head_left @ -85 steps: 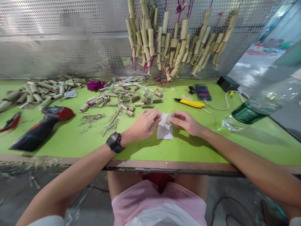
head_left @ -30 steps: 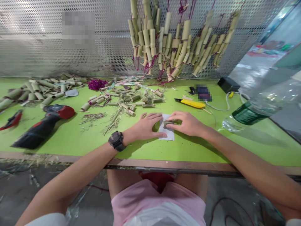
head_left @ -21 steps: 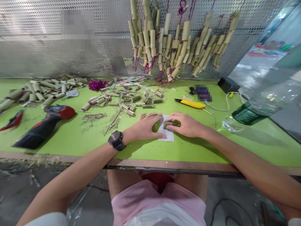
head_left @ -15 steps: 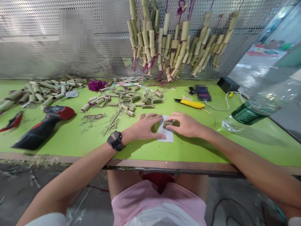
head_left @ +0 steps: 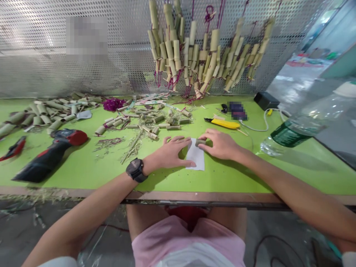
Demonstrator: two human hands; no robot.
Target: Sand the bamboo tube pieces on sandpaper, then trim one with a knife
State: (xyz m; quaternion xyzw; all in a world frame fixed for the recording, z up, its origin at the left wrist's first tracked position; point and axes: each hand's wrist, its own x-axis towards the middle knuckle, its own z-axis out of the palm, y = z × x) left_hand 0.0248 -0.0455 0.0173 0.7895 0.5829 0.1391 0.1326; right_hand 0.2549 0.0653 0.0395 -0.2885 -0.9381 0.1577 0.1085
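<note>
A small white sheet of paper (head_left: 195, 158) lies on the green tabletop in front of me. My left hand (head_left: 175, 152) rests with fingers spread along the sheet's left side, the thumb pressing its near part and the fingertips at its far left edge. Between the thumb and fingers of my right hand (head_left: 221, 144) is a short bamboo tube (head_left: 200, 142), held at the far end of the sheet. The fingers partly hide the tube.
Bamboo pieces (head_left: 41, 109) and shavings cover the back left. A cordless power tool (head_left: 52, 154) and red-handled pliers (head_left: 13, 149) lie left. Right are a yellow utility knife (head_left: 224, 123), a plastic bottle (head_left: 289, 131) and a black box (head_left: 266, 100). Bamboo strings (head_left: 214, 55) hang behind.
My right hand has slid the bamboo tube away from me, toward the sheet's far end. My left hand keeps its place on the paper. The view has shifted slightly.
</note>
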